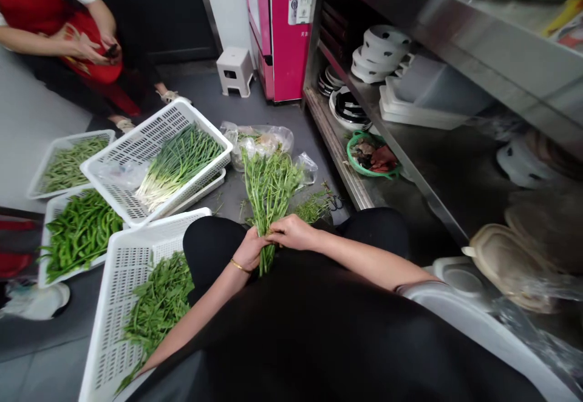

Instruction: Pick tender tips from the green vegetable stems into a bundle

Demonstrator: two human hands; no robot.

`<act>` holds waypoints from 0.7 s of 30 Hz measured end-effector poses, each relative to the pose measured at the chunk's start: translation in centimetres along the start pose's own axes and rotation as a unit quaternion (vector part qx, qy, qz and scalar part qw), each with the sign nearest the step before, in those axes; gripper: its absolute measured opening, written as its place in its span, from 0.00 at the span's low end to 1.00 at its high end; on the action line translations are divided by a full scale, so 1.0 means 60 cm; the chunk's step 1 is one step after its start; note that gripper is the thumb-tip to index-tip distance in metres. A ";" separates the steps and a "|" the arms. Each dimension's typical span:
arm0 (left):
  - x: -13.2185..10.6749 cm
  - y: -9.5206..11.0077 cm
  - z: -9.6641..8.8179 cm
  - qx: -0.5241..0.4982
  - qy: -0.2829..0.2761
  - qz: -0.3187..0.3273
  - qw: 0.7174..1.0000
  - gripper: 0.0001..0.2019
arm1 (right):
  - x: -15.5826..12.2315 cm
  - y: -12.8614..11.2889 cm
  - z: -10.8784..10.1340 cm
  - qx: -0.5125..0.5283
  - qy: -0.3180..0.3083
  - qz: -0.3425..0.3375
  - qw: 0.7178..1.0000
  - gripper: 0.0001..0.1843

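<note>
A bunch of long-stemmed leafy greens (266, 192) stands upright over my lap, leaves away from me and cut stem ends toward me. My left hand (250, 249) is wrapped round its lower stems; a gold bracelet circles that wrist. From the other side, my right hand (294, 232) pinches at the same stems with bent fingers, close beside the left. Exactly which stems the right fingertips grip is partly hidden. More loose greens (159, 305) lie in the white basket (121, 268) by my left leg. Trimmings (314, 207) lie on the floor beyond my right hand.
White baskets hold scallions (182, 159), green peppers (84, 229) and green beans (73, 159). A clear plastic bag (259, 141) lies ahead. Steel shelves (410, 189) with dishes run along the right. A person in a red apron (86, 56) sits at far left; a white stool (234, 71) stands behind.
</note>
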State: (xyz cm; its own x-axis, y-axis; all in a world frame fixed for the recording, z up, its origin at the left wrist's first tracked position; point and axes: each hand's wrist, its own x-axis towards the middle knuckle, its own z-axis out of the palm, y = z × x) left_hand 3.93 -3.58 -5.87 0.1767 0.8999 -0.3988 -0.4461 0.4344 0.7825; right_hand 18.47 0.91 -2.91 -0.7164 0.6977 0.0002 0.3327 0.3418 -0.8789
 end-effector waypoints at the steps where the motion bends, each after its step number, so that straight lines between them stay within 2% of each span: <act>1: 0.000 0.001 0.002 0.005 -0.001 0.005 1.000 0.15 | 0.000 0.000 0.000 0.057 -0.008 0.032 0.998 0.14; 4: -0.002 0.011 0.010 0.036 -0.042 0.007 0.998 0.11 | -0.001 0.001 -0.006 0.253 -0.020 0.121 0.960 0.18; 7: -0.004 0.028 0.020 0.071 -0.078 0.019 0.994 0.09 | -0.005 0.000 -0.019 0.329 0.051 0.163 0.929 0.22; 9: -0.004 0.039 0.024 0.064 -0.077 0.015 0.995 0.10 | -0.009 -0.002 -0.027 0.286 0.094 0.154 0.941 0.21; 12: 0.000 0.045 0.020 0.006 -0.049 -0.014 0.999 0.11 | -0.014 -0.005 -0.031 0.069 0.110 0.036 0.991 0.18; 14: 0.004 0.042 0.013 -0.043 -0.022 -0.039 0.998 0.11 | -0.016 -0.005 -0.030 -0.085 0.096 -0.055 0.990 0.17; 16: 0.008 0.037 0.008 -0.078 0.002 -0.058 0.995 0.10 | -0.015 -0.005 -0.027 -0.162 0.072 -0.105 0.979 0.15; 18: 0.010 0.032 0.009 -0.085 0.022 -0.056 0.994 0.10 | -0.013 -0.005 -0.023 -0.145 0.061 -0.110 0.981 0.15; 21: 0.010 0.035 0.022 -0.065 0.029 -0.018 0.997 0.12 | -0.011 -0.012 -0.016 0.030 0.081 -0.021 0.996 0.16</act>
State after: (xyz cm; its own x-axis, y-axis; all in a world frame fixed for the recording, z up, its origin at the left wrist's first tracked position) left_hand 4.25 -2.07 -3.84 0.1450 0.8786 -0.4551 -0.5509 0.4538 0.7004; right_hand 19.31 0.81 -1.83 -0.6185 0.7780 0.1103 0.2641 0.3380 -0.9033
